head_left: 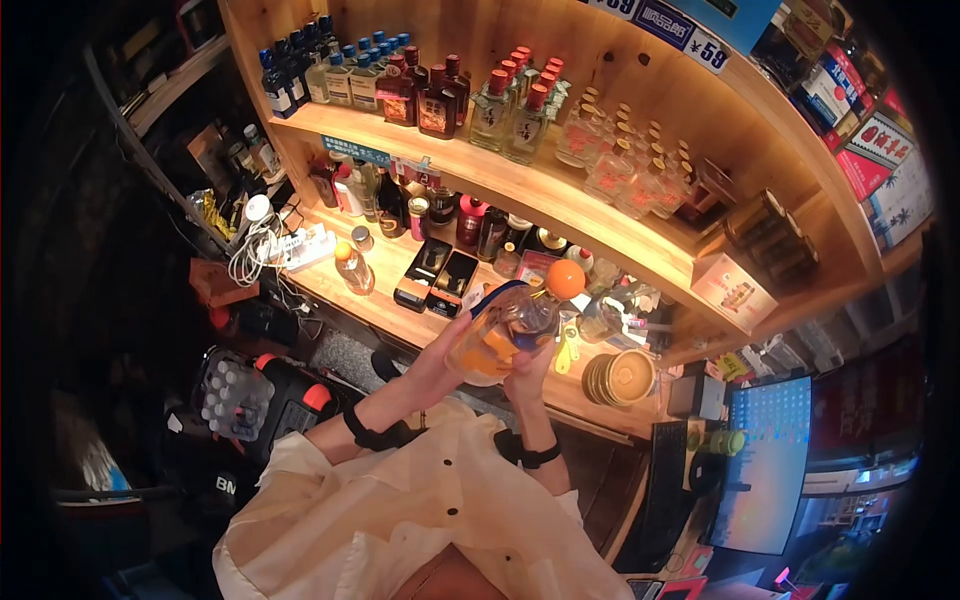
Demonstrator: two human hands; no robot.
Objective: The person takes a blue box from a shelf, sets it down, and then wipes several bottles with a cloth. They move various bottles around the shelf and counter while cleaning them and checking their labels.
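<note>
Both hands occupied. The left hand (445,347) and right hand (529,373) hold one bottle (483,347), tilted, its orange cap (565,280) toward the shelf (480,175), at the desk's (385,289) front edge. A firm two-handed grip and slow turning are advised. Clearance: bowls (632,377) crowd the right end, boxes (424,268) sit near the front edge; bare wood shows left of them.

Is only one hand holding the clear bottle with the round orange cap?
No: left hand and right hand both hold the bottle.
</note>
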